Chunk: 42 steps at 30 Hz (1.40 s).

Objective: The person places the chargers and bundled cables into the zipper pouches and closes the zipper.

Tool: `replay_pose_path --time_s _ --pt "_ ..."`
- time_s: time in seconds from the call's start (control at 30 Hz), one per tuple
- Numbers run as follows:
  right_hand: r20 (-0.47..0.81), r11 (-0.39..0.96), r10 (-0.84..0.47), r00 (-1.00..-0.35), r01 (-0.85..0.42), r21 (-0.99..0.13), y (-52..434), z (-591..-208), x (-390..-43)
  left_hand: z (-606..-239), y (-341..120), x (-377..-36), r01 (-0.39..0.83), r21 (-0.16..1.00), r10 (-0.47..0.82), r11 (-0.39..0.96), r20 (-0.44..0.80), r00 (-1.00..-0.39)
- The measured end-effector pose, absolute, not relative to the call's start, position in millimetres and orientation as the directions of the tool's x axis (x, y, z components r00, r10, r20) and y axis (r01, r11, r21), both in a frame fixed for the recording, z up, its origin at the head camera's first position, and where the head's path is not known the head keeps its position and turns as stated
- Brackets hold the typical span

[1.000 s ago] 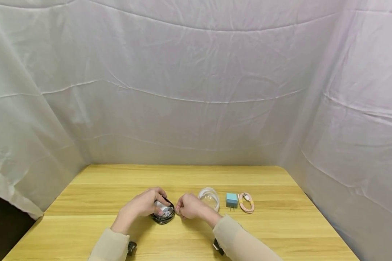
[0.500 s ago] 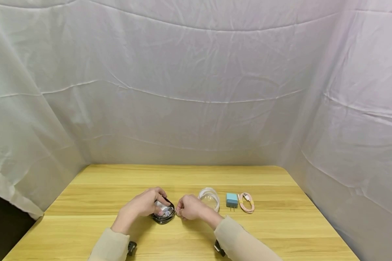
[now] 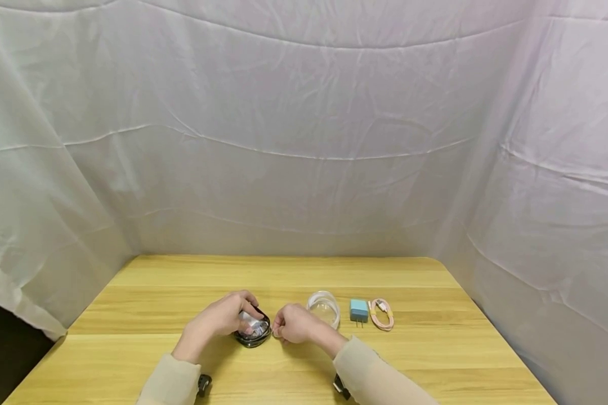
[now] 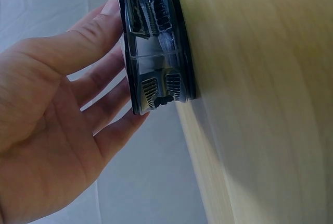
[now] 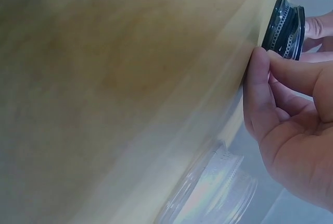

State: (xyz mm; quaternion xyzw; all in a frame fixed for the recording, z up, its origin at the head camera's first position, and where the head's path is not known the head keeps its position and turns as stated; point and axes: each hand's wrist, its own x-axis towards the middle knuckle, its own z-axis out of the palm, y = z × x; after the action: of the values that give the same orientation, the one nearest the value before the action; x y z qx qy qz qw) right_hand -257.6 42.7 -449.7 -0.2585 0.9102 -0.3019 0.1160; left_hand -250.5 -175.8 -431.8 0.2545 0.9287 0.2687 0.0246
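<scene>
A small clear case (image 3: 255,333) with black rims and a zipper round its side stands on the wooden table, left of centre. My left hand (image 3: 223,315) grips it, the thumb on the near face and the other fingers behind. In the left wrist view the case (image 4: 156,41) shows zipper teeth and ridged parts along its side; something pale lies inside. My right hand (image 3: 296,323) is at the case's right edge. Its thumb and index finger pinch together at the zippered side (image 5: 281,36); the fingertips hide most of the zipper pull.
Right of my right hand lies a similar round clear case (image 3: 324,306) with white rims. Beyond it are a blue charger plug (image 3: 359,310) with its prongs towards me and a coiled pink cable (image 3: 389,322). Pale cloth (image 3: 304,185) hangs behind and beside the table (image 3: 304,275).
My right hand has dropped slightly nearer to me, still at the case's right edge. The left hand and the black-rimmed case look unmoved.
</scene>
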Motion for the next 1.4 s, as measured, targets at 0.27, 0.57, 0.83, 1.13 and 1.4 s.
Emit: replay_pose_path --time_s 0.27,0.57,0.83,1.13,1.4 --pt "-0.054 0.684 -0.547 -0.835 -0.408 -0.605 43 -450 -255 -432 -175 -250 0.450 0.512 0.477 0.731 0.087 -0.874" --pt "-0.048 0.662 -0.555 -0.830 -0.406 -0.630 43 -451 -251 -433 -174 -251 0.448 0.518 0.476 0.728 0.087 -0.875" --pt "-0.044 0.658 -0.556 -0.830 -0.407 -0.634 42 -449 -247 -433 -174 -252 0.446 0.512 0.472 0.734 0.088 -0.877" --pt "-0.049 0.663 -0.556 -0.830 -0.407 -0.629 41 -448 -242 -433 -174 -252 0.444 0.505 0.468 0.740 0.087 -0.879" --pt "-0.054 0.663 -0.547 -0.835 -0.393 -0.637 39 -446 -237 -432 -175 -250 0.442 0.503 0.465 0.742 0.088 -0.881"
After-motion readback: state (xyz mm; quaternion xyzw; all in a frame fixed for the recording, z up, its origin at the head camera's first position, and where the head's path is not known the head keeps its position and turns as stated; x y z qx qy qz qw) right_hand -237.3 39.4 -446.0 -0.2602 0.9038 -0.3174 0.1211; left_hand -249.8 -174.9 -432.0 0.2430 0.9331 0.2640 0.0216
